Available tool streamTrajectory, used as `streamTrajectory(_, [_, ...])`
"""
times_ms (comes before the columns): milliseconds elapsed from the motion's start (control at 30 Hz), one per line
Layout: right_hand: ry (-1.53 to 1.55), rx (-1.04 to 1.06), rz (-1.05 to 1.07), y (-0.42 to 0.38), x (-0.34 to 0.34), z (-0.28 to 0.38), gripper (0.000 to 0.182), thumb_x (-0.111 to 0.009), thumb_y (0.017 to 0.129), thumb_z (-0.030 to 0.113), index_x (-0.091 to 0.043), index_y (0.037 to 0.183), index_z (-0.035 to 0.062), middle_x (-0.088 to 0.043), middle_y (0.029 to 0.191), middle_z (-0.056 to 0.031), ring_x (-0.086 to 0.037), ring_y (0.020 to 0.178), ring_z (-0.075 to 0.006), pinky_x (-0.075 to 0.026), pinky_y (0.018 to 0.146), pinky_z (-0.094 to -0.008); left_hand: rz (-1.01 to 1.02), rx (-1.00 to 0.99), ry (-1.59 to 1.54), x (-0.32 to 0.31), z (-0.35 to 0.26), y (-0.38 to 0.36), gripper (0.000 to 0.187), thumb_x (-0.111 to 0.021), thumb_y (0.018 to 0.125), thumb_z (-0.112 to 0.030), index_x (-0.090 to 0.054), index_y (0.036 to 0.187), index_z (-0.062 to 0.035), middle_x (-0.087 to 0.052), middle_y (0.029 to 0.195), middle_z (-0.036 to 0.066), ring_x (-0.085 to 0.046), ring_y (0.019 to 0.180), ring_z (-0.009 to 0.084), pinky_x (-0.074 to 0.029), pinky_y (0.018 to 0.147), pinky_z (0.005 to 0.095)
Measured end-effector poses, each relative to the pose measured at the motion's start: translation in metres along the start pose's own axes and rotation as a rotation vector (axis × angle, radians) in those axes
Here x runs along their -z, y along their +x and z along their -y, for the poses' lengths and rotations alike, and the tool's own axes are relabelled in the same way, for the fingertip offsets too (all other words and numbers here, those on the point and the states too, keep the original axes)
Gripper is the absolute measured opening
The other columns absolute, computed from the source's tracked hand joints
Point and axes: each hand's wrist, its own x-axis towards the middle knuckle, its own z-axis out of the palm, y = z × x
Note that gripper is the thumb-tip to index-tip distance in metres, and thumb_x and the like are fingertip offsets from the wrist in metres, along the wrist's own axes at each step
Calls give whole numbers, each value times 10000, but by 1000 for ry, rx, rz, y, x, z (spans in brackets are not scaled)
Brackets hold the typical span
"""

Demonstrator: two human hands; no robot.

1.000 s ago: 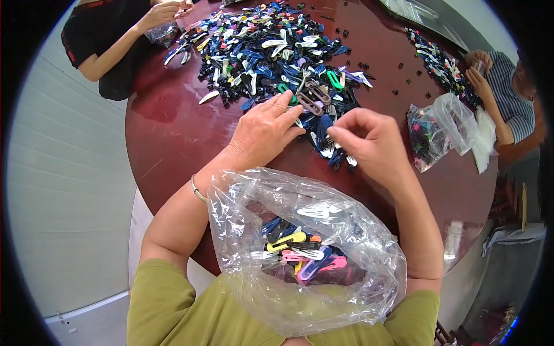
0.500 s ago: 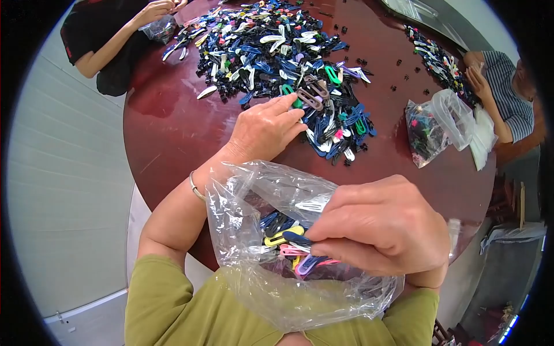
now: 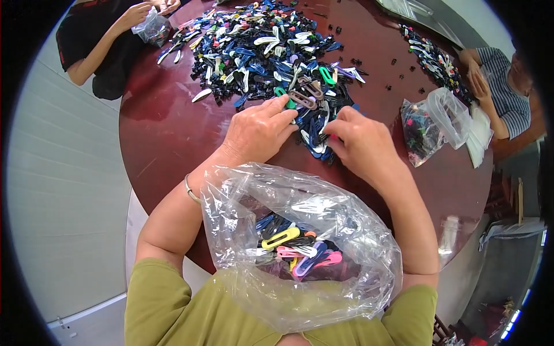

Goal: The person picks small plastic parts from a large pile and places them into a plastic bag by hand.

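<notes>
A large heap of snap hair clips (image 3: 254,49), mostly navy, black and white, is spread over the table. At its near edge my left hand (image 3: 259,130) rests with fingers apart, the index fingertip on a green hair clip (image 3: 280,92) beside a brown hair clip (image 3: 303,100). My right hand (image 3: 366,144) reaches into the same near edge, thumb and fingers pinched among navy and white clips; what lies between the fingertips is hidden. Below both hands, an opened clear plastic bag (image 3: 231,230) holds several clips, including a yellow hair clip (image 3: 281,237) and a lilac one.
The round dark red table (image 3: 167,150) carries another bag of clips (image 3: 418,132) at the right, beside flat plastic bags (image 3: 478,135). A second row of clips (image 3: 433,57) lies near a person in a striped shirt (image 3: 508,86). Another person's hand (image 3: 131,17) is at a bag, upper left.
My right hand has moved from over the open bag, where it held a dark blue clip, up to the heap. That clip has left its fingers. My left hand has barely moved.
</notes>
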Motion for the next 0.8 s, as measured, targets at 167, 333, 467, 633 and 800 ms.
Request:
streamTrajectory(167, [19,4,9,2,-3,-1,60,-673,772,109,-643,793,62,-588,864,-95,-632,753,-319,-513,650,-428,-20,18,-22,1,0,0,241,-724,789,-170,-679,999,-62,-658,1131,140,-673,934,284,-553,760,353])
streamTrajectory(333, [289,-103,-93,6,10,2,71,-670,796,97,-664,828,34,-642,821,-84,-638,685,-221,-502,611,-336,-28,62,-57,2,2,2,234,-730,786,-182,-684,985,-67,-669,1109,127,-682,879,271,-557,713,345])
streamTrajectory(467, [831,-326,-72,2,62,38,99,-721,775,40,-674,845,-11,-641,692,-35,-548,610,-49,-430,543,-212,-41,111,-76,2,6,2,213,-723,800,-208,-688,972,-87,-676,1097,112,-682,852,272,-558,696,345])
streamTrajectory(633, [905,25,70,-9,85,65,94,-764,727,31,-691,780,6,-619,672,-35,-553,576,-60,-424,516,-216,-53,120,-66,-1,7,1,199,-713,812,-229,-690,963,-100,-676,1095,106,-679,853,274,-557,704,356])
streamTrajectory(800, [435,-78,-112,6,21,24,171,-760,750,111,-690,887,37,-629,838,-77,-615,597,-184,-491,564,-301,-58,85,-64,1,5,2,219,-731,793,-201,-683,965,-75,-673,1086,132,-681,865,279,-559,711,348])
